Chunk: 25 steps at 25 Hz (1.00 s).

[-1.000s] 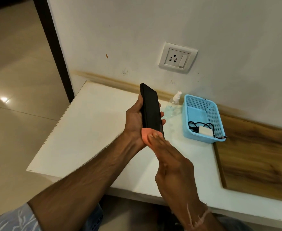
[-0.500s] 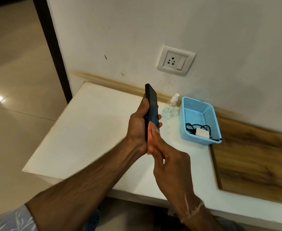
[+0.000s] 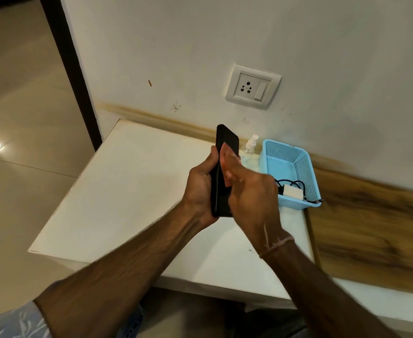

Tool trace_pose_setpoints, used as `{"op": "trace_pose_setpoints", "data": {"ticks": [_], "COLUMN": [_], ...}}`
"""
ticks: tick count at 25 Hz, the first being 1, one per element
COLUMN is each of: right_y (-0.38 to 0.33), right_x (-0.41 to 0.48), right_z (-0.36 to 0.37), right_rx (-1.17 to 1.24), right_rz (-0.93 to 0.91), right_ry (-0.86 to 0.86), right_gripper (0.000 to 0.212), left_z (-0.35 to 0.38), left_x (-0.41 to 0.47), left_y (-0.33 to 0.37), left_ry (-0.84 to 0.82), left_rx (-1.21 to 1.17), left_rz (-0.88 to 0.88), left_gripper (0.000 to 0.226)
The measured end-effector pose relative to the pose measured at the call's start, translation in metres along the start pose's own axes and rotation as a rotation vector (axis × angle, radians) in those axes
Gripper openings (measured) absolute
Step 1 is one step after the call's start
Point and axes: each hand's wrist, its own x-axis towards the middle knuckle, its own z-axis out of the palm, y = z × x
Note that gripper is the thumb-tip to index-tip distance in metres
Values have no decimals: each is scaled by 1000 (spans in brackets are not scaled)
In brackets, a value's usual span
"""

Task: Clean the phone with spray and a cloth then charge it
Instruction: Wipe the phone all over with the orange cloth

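White table (image 3: 127, 191) below me. Blue basket (image 3: 305, 172) at 3 o'clock of the phone, against the wall. Black phone (image 3: 227, 140) upright, held above the table. My left hand (image 3: 200, 189) wraps its lower half; my right hand (image 3: 249, 193) lays straight fingers on its face. Spray bottle (image 3: 251, 142) at 2 o'clock. White charger (image 3: 292, 192) in the basket.
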Motion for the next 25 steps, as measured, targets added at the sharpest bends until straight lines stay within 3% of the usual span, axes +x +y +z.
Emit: {"op": "trace_pose_setpoints", "data": {"ticks": [2,5,10,13,17,22,25], "right_y": [3,14,13,18,20,25,25], "right_x": [-37,-72,-19,43,71,7,21], "right_z": [6,13,-8,-32,-40,-22,-34], "right_rx": [-46,-172,-176,-260,-304,-224,-293], "right_rz": [-221,-406,-670,-746,-724,-1056,-1250], "right_ry": [4,19,20,15,13,-219,-293], "right_gripper": [46,63,28,28,27,20,29], "left_z": [-3,-6,-7,-3,-6,-7,-5], "left_x": [0,1,-4,-4,-3,-5,-5], "left_y": [9,17,13,10,12,16,15], "left_ry": [-21,-90,-256,-285,-239,-242,-275], "left_rx": [-13,-62,-120,-151,-58,-95,-105], "left_rz": [-15,-44,-139,-136,-90,-184,-214], "left_gripper": [64,71,70,49,53,72,73]}}
